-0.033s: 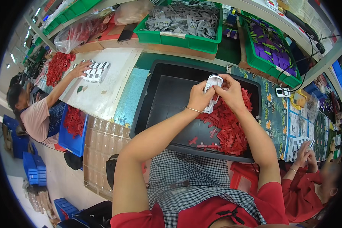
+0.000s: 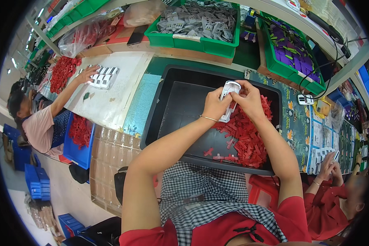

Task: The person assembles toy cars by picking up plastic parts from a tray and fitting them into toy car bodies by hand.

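Both hands hold a white plastic toy car body (image 2: 231, 87) above a black tray (image 2: 174, 110). My left hand (image 2: 216, 104) grips its left side, with a thin bracelet at the wrist. On the other side my right hand (image 2: 249, 99) has its thumb and fingers pressed against the shell near its upper end. Whether a smaller part is between the right fingers is hidden. Beneath the hands, a heap of small red plastic pieces (image 2: 250, 143) fills the tray's right side, with a few loose ones near the front edge.
Behind the tray stand a green bin (image 2: 213, 47) of grey parts and another green bin (image 2: 289, 65) of purple parts. At left, a co-worker's hand (image 2: 87, 74) touches a group of white car bodies (image 2: 104, 78). Another co-worker's hands (image 2: 330, 167) work at right.
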`<action>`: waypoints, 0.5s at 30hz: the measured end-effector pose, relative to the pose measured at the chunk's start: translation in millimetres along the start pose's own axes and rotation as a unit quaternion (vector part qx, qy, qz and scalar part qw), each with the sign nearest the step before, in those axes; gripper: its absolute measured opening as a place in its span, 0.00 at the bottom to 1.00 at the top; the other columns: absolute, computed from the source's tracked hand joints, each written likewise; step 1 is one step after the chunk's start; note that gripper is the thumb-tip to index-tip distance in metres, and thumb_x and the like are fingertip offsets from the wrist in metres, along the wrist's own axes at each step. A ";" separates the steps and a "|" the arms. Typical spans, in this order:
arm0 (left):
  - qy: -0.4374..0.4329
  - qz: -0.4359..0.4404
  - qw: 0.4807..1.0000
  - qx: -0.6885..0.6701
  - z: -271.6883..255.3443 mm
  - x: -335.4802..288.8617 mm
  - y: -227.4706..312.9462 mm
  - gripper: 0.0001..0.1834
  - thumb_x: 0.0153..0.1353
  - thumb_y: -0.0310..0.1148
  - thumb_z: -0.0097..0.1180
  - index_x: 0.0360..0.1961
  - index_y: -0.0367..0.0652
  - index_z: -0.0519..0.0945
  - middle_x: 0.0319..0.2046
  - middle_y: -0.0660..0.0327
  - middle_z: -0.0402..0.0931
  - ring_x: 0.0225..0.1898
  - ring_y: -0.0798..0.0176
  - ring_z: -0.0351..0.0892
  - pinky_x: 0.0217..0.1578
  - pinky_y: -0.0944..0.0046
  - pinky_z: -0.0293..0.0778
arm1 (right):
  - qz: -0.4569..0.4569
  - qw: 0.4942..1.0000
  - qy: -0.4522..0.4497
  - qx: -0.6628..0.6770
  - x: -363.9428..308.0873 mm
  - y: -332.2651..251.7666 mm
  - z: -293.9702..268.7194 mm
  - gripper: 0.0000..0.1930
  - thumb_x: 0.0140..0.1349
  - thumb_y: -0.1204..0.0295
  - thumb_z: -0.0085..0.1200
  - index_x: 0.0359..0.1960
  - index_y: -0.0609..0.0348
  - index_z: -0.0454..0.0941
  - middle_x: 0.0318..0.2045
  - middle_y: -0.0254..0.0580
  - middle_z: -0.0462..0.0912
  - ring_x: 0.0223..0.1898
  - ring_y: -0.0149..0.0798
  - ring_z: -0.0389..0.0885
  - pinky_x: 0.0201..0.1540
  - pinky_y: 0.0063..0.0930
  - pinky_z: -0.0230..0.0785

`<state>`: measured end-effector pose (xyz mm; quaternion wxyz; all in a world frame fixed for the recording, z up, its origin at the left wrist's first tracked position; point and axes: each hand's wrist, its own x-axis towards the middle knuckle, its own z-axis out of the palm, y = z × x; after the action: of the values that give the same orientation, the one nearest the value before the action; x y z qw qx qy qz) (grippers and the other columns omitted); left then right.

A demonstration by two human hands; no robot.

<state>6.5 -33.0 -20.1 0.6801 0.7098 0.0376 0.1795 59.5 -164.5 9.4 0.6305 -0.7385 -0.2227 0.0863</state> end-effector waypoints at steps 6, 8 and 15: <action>-0.010 0.008 1.000 0.012 1.5 4.0 1.0 0.12 0.53 0.32 0.53 0.31 0.33 0.78 0.17 0.57 0.75 0.19 0.67 0.75 0.22 0.65 0.70 | 0.006 1.000 -0.001 0.014 2.6 1.2 -3.9 0.18 0.53 0.81 0.57 0.46 0.69 0.73 0.38 0.36 0.78 0.37 0.25 0.75 0.42 0.18 0.70; -0.009 0.031 0.999 0.026 0.1 5.7 2.0 0.12 0.53 0.32 0.53 0.32 0.32 0.78 0.18 0.55 0.76 0.20 0.66 0.76 0.24 0.64 0.71 | 0.002 1.000 -0.004 0.027 4.4 -0.3 -3.3 0.17 0.53 0.81 0.57 0.46 0.69 0.73 0.37 0.36 0.78 0.37 0.25 0.75 0.42 0.18 0.70; -0.035 -0.002 0.999 -0.018 -12.7 8.1 -9.0 0.12 0.56 0.36 0.57 0.32 0.37 0.79 0.21 0.55 0.77 0.23 0.68 0.76 0.24 0.62 0.72 | -0.052 0.997 0.016 -0.053 4.9 -1.0 9.9 0.17 0.55 0.76 0.55 0.47 0.67 0.74 0.36 0.37 0.79 0.36 0.28 0.76 0.40 0.22 0.70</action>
<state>11.9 -17.9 -27.1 0.6939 0.7033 0.0121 0.1540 59.6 -153.4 9.3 0.5976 -0.7595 -0.2553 0.0298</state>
